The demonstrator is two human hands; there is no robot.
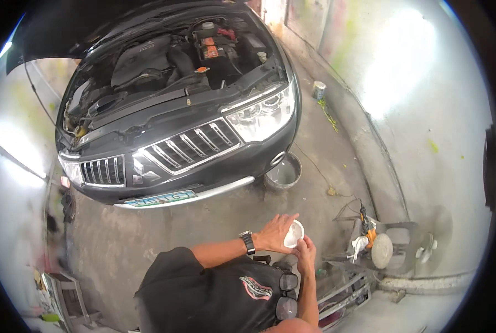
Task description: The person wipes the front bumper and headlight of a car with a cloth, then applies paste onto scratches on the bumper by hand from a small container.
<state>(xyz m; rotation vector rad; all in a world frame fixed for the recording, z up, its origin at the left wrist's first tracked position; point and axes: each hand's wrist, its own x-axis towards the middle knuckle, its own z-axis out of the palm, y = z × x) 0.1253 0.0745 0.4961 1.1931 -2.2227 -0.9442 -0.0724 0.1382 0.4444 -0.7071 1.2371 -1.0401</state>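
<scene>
In front of my chest I hold a small round white container (293, 235), its open top facing up, with pale material inside that I cannot make out. My left hand (274, 233), with a watch on the wrist, grips its left and far rim with the fingers laid along the edge. From the near right side, my right hand (305, 254) holds the same container, fingers closed round its edge. Ahead of me stands a dark car (203, 161) with its hood raised and the engine bay (153, 66) exposed.
A bucket (296, 180) sits on the floor by the bumper. To my right, an orange power polisher (370, 237) with a round pad (382, 251) rests on a dark chair (404, 236). A cord (314, 164) crosses the floor. A can (318, 90) stands by the right wall.
</scene>
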